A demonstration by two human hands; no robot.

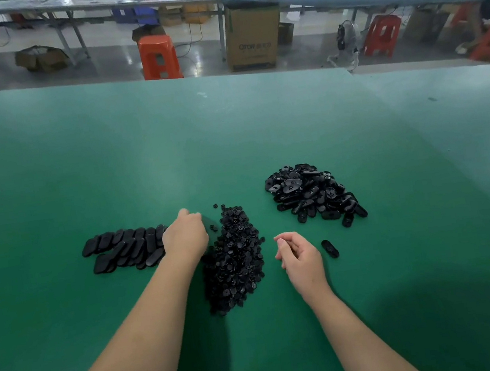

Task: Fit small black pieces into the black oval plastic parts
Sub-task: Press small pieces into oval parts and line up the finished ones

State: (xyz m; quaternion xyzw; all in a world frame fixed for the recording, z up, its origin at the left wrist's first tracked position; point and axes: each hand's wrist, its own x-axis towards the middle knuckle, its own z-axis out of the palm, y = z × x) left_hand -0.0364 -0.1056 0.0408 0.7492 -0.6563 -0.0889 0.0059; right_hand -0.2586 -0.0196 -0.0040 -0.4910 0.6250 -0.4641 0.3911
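Green counter [230, 131] keeps your stock sorted for reach: small black pieces [234, 258] between your hands, loose ovals [313, 195] beyond your right hand [301, 257], which is loosely curled, seemingly empty. Your left hand [185, 235] sets something by the finished row [124, 248]; its grip is hidden.

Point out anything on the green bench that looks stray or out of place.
One oval part lies alone beside the right hand, apart from the loose heap of ovals. A few small pieces sit scattered just beyond their pile. Nothing looks damaged.
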